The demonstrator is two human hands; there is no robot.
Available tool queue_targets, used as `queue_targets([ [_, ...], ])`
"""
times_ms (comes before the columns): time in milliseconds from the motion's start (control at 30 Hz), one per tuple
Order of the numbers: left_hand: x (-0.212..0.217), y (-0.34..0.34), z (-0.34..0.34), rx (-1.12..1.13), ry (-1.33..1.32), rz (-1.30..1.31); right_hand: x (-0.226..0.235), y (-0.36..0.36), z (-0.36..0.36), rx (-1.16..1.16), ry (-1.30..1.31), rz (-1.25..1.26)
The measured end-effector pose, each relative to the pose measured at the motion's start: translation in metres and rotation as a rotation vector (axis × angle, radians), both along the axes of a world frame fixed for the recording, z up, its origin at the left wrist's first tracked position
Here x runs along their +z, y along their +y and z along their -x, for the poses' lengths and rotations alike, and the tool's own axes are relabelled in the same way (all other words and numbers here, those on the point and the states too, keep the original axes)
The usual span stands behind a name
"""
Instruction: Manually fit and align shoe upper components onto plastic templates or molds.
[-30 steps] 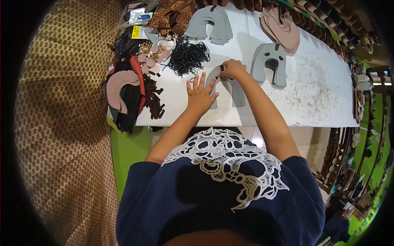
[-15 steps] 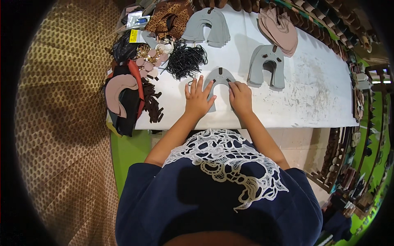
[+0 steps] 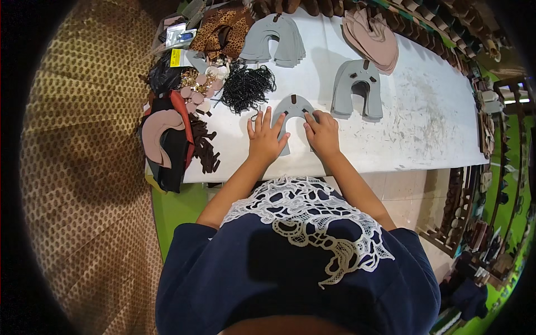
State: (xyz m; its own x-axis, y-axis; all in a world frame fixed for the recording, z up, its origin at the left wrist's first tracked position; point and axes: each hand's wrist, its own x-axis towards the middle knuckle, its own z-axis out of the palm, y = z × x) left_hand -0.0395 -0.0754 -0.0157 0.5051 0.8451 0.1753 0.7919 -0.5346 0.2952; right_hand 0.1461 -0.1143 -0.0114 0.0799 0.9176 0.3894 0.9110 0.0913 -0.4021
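- Worn on the head, the left fisheye lens looks steeply down and forward across the white-covered worktable [image 3: 430, 128].
- The navy top [image 3: 268, 268], short of the worktable, is nearest; the left hand [image 3: 266, 144] and right hand [image 3: 325, 137], above the worktable, lie farther.
- The field reaches past the worktable to patterned fabric [image 3: 95, 167] at its left.

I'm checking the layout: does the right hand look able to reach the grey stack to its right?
Probably yes: the grey stack lies close to the right hand, with only white tabletop visible between.
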Motion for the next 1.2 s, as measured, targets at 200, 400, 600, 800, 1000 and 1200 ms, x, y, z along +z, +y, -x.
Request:
queue_targets([
  [200, 0.001, 0.0, 0.0, -0.005, -0.004, 0.008, 0.002, -0.001, 0.001, -0.022, 0.033, 0.046],
  [400, -0.002, 0.001, -0.001, -0.008, 0.04, -0.017, 0.0, 0.001, 0.002, -0.037, -0.012, 0.016],
  [600, -0.004, 0.003, -0.001, -0.003, 0.035, 0.004, 0.0, 0.002, 0.002, -0.023, -0.006, 0.003],
  [800, 0.004, 0.014, -0.007, 0.026, 0.024, 0.021, -0.002, 0.001, 0.0, -0.03, -0.01, 0.011],
  [1000, 0.009, 0.034, -0.016, -0.003, -0.038, -0.099, -0.003, 0.001, -0.001, -0.032, -0.019, 0.015],
  [1200, 0.017, 0.044, -0.024, -0.046, -0.067, -0.118, -0.004, 0.001, -0.002, -0.031, -0.03, 0.008],
])
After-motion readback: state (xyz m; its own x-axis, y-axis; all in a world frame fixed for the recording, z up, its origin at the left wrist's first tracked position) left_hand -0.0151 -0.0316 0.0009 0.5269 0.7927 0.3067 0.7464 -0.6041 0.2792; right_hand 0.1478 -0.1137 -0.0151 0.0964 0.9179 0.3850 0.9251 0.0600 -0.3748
